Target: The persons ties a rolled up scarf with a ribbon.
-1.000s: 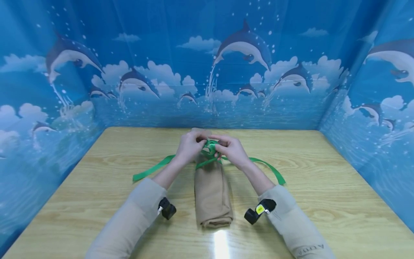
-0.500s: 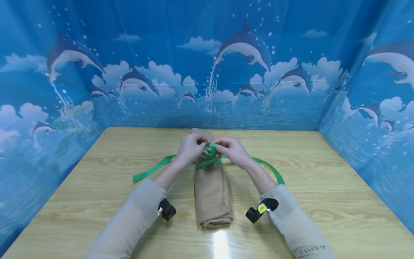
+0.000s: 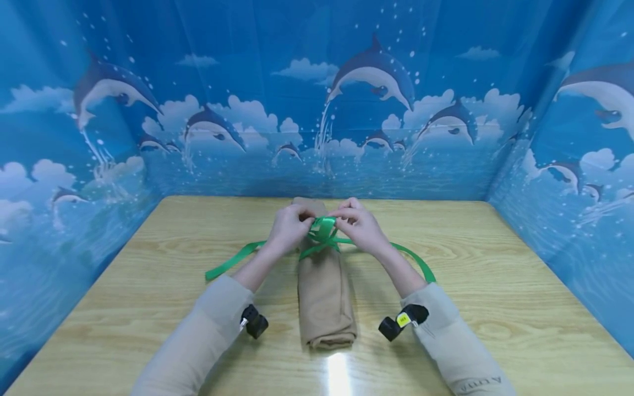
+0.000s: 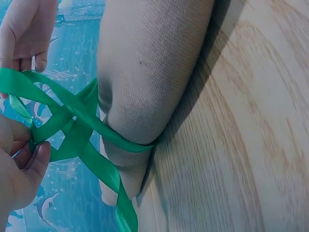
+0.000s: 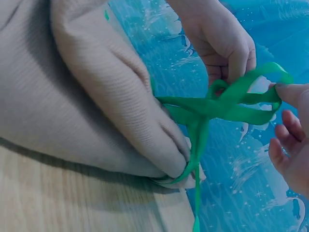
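Note:
A roll of tan cloth lies lengthwise on the table, with a green ribbon round its far part. Above the cloth the ribbon is crossed and stands up in loops. My left hand pinches a loop between thumb and fingers, which the left wrist view shows closely. Opposite it, my right hand holds the end of another loop at its thumb and forefinger; in the right wrist view its other fingers are loosely bent. One ribbon tail hangs down beside the roll in the left wrist view.
The wooden table stretches out on both sides of the roll. Ribbon tails lie to the left and right, under or beside my forearms. A blue dolphin-print curtain closes off the back and sides.
The ribbon between my hands has opened into a wider, upright loop. My right hand has shifted slightly, its fingers lifting more; the left hand and cloth roll stay nearly still.

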`<state>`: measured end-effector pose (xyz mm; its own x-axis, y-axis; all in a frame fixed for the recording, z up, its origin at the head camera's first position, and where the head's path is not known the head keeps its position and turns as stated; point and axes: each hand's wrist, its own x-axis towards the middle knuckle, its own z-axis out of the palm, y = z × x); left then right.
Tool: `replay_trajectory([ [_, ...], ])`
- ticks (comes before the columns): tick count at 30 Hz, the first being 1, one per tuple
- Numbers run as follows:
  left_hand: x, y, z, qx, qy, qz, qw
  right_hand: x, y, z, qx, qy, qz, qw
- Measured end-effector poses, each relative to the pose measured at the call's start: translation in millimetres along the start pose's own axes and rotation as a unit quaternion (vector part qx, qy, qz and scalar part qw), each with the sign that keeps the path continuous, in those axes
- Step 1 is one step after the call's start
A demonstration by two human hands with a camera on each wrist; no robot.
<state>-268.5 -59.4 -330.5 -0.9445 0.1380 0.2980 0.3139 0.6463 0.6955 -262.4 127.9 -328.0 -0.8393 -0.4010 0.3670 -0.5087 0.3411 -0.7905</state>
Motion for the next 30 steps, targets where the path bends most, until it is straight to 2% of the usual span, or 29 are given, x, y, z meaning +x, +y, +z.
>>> replay_trajectory([
  [2,-0.3,-0.8,-1.1,0.0,0.005,0.004,1.0,-0.7,-1,-2,0.016,0.011,0.01,0.9998],
  [6,-0.8,-2.1,-2.9,-0.001,0.009,0.01,0.9999,-0.1,0,-6,0.084,0.01,0.045,0.9954],
  [12,-1.2,-3.6,-2.9,-0.005,0.002,0.005,1.0,-0.6,5,-10,0.166,-0.022,0.08,0.9826],
  [17,-1.1,-5.7,-4.1,-0.006,0.001,0.001,1.0,-2.8,3,-15,0.207,-0.043,0.097,0.9726],
  [21,-2.3,-6.2,-7.4,-0.003,-0.001,-0.005,1.0,-3.8,0,-20,0.162,-0.039,0.119,0.9787],
  [25,-3.1,-7.6,-10.5,0.009,-0.007,-0.006,0.9999,-4.3,-2,-24,0.049,-0.044,0.142,0.9876],
  [30,-3.1,-11.2,-12.5,0.038,-0.013,0.015,0.9991,-5.8,-6,-29,-0.048,-0.067,0.137,0.9871],
])
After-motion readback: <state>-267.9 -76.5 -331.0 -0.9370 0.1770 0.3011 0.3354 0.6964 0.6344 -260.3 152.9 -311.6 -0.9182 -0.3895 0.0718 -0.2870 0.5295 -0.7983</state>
